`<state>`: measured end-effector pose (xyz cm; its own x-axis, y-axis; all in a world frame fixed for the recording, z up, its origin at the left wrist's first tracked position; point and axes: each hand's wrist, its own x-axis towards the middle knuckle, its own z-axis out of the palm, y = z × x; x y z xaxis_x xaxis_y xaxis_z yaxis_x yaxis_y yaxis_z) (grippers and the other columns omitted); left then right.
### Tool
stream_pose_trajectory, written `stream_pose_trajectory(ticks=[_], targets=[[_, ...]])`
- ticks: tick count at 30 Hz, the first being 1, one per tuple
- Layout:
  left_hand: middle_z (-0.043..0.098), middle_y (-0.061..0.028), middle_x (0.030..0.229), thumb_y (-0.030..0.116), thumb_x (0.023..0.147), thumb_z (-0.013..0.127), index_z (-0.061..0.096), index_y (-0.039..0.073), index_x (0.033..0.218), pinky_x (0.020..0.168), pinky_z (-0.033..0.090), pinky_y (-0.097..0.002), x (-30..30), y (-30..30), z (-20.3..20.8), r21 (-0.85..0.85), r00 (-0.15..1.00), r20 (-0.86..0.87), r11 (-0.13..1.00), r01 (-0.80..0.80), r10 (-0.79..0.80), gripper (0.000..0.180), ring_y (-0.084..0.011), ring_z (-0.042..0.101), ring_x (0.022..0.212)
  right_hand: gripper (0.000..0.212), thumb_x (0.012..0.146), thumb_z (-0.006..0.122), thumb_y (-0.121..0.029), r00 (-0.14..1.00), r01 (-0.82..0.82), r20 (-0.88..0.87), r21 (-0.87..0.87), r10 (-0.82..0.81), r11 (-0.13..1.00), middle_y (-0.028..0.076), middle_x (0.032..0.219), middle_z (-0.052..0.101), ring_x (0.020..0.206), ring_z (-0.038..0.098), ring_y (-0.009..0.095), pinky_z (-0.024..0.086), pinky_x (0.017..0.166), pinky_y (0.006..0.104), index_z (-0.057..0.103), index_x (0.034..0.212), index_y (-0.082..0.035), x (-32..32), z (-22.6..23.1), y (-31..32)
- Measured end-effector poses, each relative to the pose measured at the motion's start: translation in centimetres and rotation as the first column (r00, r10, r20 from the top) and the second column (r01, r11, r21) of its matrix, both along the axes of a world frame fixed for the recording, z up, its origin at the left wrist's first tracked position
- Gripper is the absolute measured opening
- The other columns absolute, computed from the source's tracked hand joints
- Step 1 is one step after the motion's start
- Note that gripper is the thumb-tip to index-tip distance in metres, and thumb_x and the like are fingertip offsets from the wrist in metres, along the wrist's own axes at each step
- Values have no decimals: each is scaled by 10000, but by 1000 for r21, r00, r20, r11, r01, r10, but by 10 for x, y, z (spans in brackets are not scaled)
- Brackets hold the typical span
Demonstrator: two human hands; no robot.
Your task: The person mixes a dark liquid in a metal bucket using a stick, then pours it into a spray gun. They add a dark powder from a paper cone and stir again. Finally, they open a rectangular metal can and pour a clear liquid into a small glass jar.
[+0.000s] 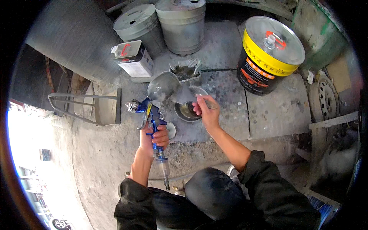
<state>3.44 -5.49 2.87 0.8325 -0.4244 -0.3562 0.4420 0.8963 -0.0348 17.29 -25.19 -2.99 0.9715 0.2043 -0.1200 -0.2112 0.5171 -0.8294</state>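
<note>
My left hand [154, 138] grips a blue spray gun [155, 119] by its handle. The gun's silver nozzle points left, and a clear filter hangs below the handle. A grey-stained cup [161, 85] stands at the top of the gun, its wide mouth facing up. To the right, the fingers of my right hand [207, 112] are closed on a clear plastic cup [198, 91], tilted near the gun's cup. Part of it is hard to make out. Under that hand rests a dark, round bowl [184, 111]. A pale can [171, 130] is partly hidden behind my left hand.
A grimy square tub [185, 71] stands beyond the gun. Behind are a rectangular tin [134, 59] and two grey metal pails [181, 28]. A large yellow-and-black bucket [270, 53] stands right, near a wheel rim [325, 97]. A metal frame [86, 96] lies left.
</note>
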Motion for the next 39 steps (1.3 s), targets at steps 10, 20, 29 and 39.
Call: stream_pose_trajectory(ticks=[10, 20, 29, 39], targets=[[463, 16, 620, 581, 992, 400, 526, 88, 855, 440, 336, -250, 2, -4, 0, 745, 961, -129, 663, -69, 245, 527, -95, 408, 464, 300, 877, 672, -360, 888, 176, 352, -855, 295, 489, 124, 754, 716, 646, 689, 282, 531, 605, 388, 689, 865, -61, 40, -54, -21], [670, -68, 905, 160, 985, 592, 542, 64, 1014, 526, 500, -244, 7, 10, -37, 975, 967, 49, 198, -100, 250, 112, -104, 599, 639, 263, 858, 671, -378, 820, 18, 289, -876, 495, 481, 98, 657, 673, 628, 661, 310, 517, 616, 421, 707, 842, -117, 57, -49, -24], [651, -40, 816, 68, 940, 626, 587, 32, 899, 566, 468, -249, 17, -1, -45, 996, 993, 61, -67, -54, 104, 67, -96, 585, 643, 220, 851, 677, -222, 984, -175, -45, -357, 171, 917, 99, 612, 658, 457, 572, 112, 423, 415, 247, 664, 811, -6, 55, 6, -1], [620, -2, 752, 103, 874, 713, 620, 20, 880, 577, 456, -257, 14, 12, -44, 976, 998, 23, -216, -9, 60, 124, -77, 555, 629, 232, 854, 677, -251, 978, -192, -147, -380, 146, 905, 86, 630, 664, 472, 582, 151, 440, 447, 301, 664, 869, -20, 57, -24, -10]])
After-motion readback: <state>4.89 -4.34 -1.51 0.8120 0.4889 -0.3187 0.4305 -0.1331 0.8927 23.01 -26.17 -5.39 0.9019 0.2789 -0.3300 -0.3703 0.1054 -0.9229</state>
